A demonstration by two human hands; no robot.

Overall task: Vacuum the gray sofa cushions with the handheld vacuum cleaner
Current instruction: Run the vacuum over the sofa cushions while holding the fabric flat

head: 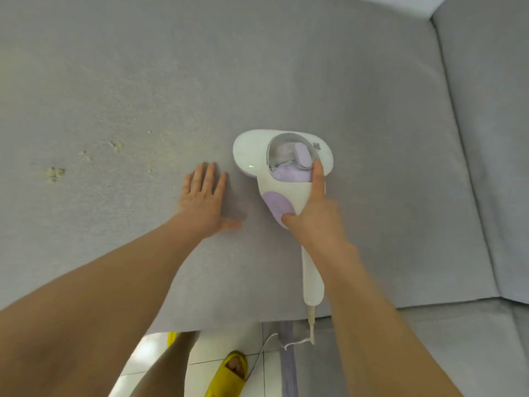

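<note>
Yellow slipper (pixel 229 373) on tiled floor (pixel 160 356) at bottom edge. Left hand (pixel 204 200) flat on gray sofa cushion (pixel 257 81), fingers straight. Right hand (pixel 312 207) clamped on white-and-lilac handheld vacuum (pixel 283 167), forefinger along its body; head sits on cushion. Cord (pixel 274 345) hangs off the front. Pale crumbs (pixel 54 173), probably debris, far left.
</note>
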